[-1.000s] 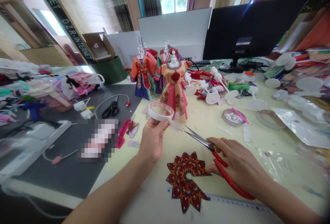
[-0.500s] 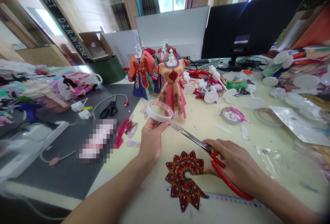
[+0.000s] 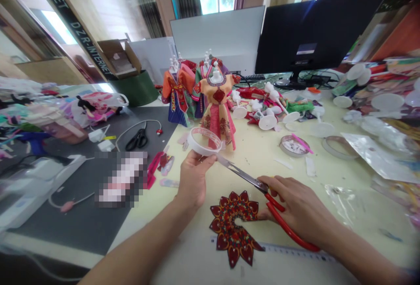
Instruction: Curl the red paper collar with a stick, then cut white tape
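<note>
My left hand is closed on a white roll of tape, holding it up by its lower rim with thumb and fingers. Red-handled scissors are in my right hand, their blades pointing left to the tape's free end beside my left thumb. Whether a strip lies between the blades I cannot make out. Below the scissors lies a dark red patterned fabric piece with a petal-shaped edge and a gap on its right. My right fingertips are close to its right edge. A clear ruler lies partly under it.
Small dressed mannequins stand behind the tape. A round dish with a pink stick is at the right, near a plastic bag. Black scissors lie on the dark mat. Monitors stand at the back.
The view has shifted slightly. The tape roll and my left hand stay nearly in place, and the scissors are almost unmoved, their tips still at the tape's end.
</note>
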Available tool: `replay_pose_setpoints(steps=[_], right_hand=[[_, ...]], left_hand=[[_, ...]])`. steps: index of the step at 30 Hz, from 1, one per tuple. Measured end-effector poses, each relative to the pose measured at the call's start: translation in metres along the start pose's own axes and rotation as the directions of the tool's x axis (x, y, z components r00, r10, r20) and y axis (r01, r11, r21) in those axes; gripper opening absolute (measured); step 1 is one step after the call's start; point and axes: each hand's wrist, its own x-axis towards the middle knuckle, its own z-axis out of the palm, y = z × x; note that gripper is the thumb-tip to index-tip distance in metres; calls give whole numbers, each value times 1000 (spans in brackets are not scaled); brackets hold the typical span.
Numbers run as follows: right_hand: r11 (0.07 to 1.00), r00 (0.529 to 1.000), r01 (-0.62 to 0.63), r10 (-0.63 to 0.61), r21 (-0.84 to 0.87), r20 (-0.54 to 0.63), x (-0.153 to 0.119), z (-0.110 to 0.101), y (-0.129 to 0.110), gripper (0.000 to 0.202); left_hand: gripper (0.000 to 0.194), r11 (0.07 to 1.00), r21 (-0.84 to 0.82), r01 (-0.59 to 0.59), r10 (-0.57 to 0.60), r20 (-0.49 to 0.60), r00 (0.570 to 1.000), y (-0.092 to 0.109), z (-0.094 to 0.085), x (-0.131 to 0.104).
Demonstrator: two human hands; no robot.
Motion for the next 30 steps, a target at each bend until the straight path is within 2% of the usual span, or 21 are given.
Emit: replay_pose_setpoints(steps=[16, 23, 30], right_hand=[[1000, 1000, -27, 27, 6, -3, 0, 1, 0, 54], [999, 999, -48, 48, 1, -17, 1, 0, 1, 57], [1000, 999, -25, 24, -9, -25, 0, 3, 0, 50]], left_hand=[[31, 999, 15, 35, -36, 74, 997, 1, 1, -5], [32, 1000, 12, 22, -23, 50, 998, 3, 0, -3], [33, 999, 13, 42, -42, 59, 997, 1, 1, -6]])
